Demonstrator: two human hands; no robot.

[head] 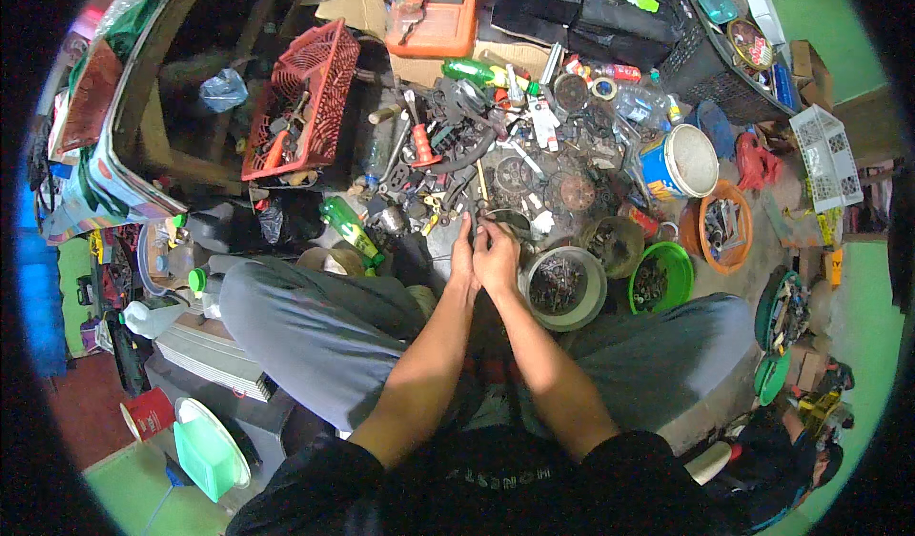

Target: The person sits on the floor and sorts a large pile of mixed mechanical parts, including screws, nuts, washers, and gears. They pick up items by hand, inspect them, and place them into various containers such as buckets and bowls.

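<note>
My left hand (463, 256) and my right hand (498, 254) meet side by side over the floor between my knees. The left fingers point away, nearly straight, while the right fingers curl inward against them. Something small and dark shows at the fingertips, but whether it is held or lies behind them is unclear. Just beyond is a spread of loose metal parts (457, 179). A white bucket of small screws or similar hardware (597, 289) stands close to my right wrist. Left of the hands lies a green plastic bottle (348, 225).
A red plastic basket with tools (336, 100) stands at the left, near a red-handled screwdriver (422, 143). An orange toolbox (436, 43) is at the back. To the right are a green bowl of hardware (688, 279), an orange basin (747, 236) and a white-and-blue pail (661, 164).
</note>
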